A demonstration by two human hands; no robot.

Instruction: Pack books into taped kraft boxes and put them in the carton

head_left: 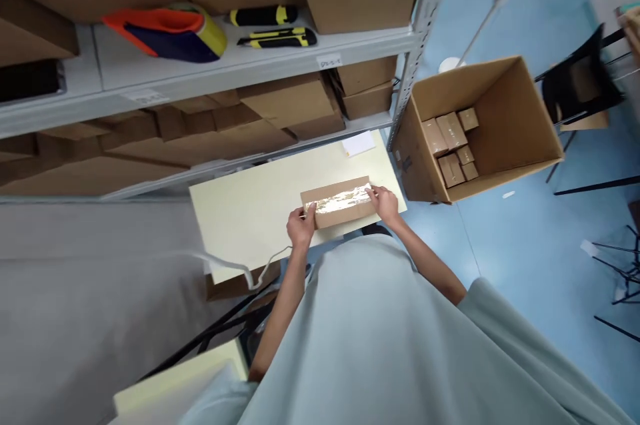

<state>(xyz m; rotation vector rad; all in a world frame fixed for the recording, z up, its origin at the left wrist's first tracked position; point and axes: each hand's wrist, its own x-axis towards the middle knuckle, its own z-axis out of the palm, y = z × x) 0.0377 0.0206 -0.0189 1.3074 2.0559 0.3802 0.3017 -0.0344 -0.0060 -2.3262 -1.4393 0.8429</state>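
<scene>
On the cream table (250, 205) lies a flat brown cardboard box (345, 217). A shiny strip of packing tape (343, 201) runs lengthwise over its top and catches the light. My left hand (301, 228) pinches the tape's left end at the box's near left corner. At the opposite end, my right hand (384, 205) has its fingers closed on the tape's right end, by the box's right edge. The fingertips of both hands are small in view, and their exact grip is partly hidden.
A large open carton (515, 138) with several small boxes stands on the floor at right. Behind the table, a metal shelf (250, 71) holds cartons, a tape dispenser (170, 31) and two utility knives (277, 38). A white card (359, 143) lies at the table's back.
</scene>
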